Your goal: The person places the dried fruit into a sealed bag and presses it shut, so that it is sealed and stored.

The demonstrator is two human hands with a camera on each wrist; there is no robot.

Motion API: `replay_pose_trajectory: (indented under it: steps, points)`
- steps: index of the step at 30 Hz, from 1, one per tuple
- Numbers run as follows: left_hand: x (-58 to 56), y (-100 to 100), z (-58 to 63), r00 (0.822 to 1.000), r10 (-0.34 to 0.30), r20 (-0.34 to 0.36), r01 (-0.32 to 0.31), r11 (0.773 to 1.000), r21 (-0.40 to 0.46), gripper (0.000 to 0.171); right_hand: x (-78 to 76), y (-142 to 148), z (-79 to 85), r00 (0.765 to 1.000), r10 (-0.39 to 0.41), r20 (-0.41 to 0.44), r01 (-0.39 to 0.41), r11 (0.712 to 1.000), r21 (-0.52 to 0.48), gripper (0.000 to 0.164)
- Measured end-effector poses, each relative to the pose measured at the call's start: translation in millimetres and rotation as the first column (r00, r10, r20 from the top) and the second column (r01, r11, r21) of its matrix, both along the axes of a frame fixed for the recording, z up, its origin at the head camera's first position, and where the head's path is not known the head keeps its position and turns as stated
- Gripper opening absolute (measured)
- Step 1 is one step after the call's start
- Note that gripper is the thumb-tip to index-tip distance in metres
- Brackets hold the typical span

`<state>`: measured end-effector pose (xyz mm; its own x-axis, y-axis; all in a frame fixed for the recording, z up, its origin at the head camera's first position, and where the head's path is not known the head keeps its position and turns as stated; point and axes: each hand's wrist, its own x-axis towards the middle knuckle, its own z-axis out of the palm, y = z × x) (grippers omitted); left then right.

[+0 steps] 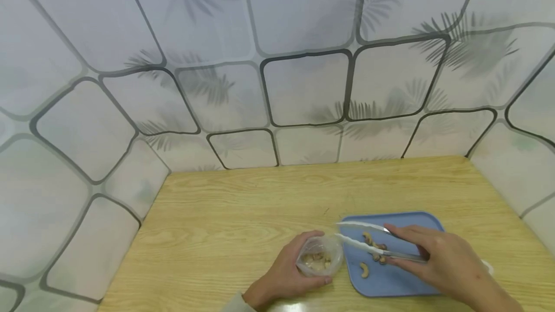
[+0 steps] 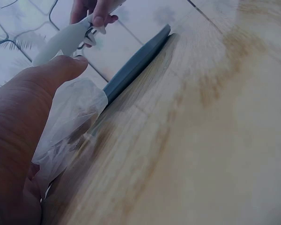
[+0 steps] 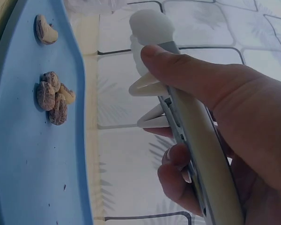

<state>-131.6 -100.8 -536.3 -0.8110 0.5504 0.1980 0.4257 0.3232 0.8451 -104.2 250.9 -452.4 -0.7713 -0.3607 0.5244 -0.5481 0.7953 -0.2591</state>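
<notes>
My left hand (image 1: 284, 269) curls round a clear plastic bag (image 1: 336, 256), its mouth facing up. Several pale nuts (image 1: 317, 257) lie inside it. My right hand (image 1: 451, 256) grips a pair of metal tongs (image 1: 405, 255) with white scalloped tips. Those tips stand apart, with nothing seen between them, above the tray's left side and near the bag. On the blue tray (image 1: 403, 280) lie a few cashews, one by itself (image 1: 364, 270). The right wrist view shows a small cluster of brown-skinned nuts (image 3: 56, 99) and a single cashew (image 3: 46, 31) on the tray.
A wood-grain tabletop (image 1: 225, 225) extends to the left and behind the tray. Patterned wall panels (image 1: 308, 90) enclose it at the back and both sides. A small white object (image 1: 488, 267) shows partly from behind my right wrist.
</notes>
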Motion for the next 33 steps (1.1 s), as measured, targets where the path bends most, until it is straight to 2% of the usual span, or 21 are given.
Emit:
replay_pose_trajectory:
  steps: [9,16,19,24,33]
  points:
    - [0.7,0.6,0.9,1.0,0.008,0.006,-0.008,1.0,0.0,0.088,-1.9,14.4,-0.3,0.996,-0.05,0.074,0.047,0.998,0.042,0.068]
    - [0.3,1.0,0.3,1.0,0.007,-0.004,-0.007,1.0,-0.007,0.088,-3.1,26.8,-2.2,0.976,-0.047,0.211,0.031,0.996,0.078,0.066]
    - [0.6,1.2,0.6,1.0,0.008,0.0,-0.008,1.0,-0.01,0.088,-2.5,37.5,-2.6,0.958,-0.022,0.285,-0.003,0.996,0.089,0.066]
    - [1.4,1.2,1.0,1.0,0.011,0.008,-0.011,1.0,-0.018,0.087,-2.8,51.9,-2.7,0.913,-0.001,0.408,-0.062,0.988,0.143,0.068]
    - [-0.6,1.2,-2.8,1.0,0.002,-0.028,-0.002,1.0,-0.016,0.087,-4.2,59.3,2.8,0.833,0.037,0.552,-0.134,0.981,0.137,0.068]
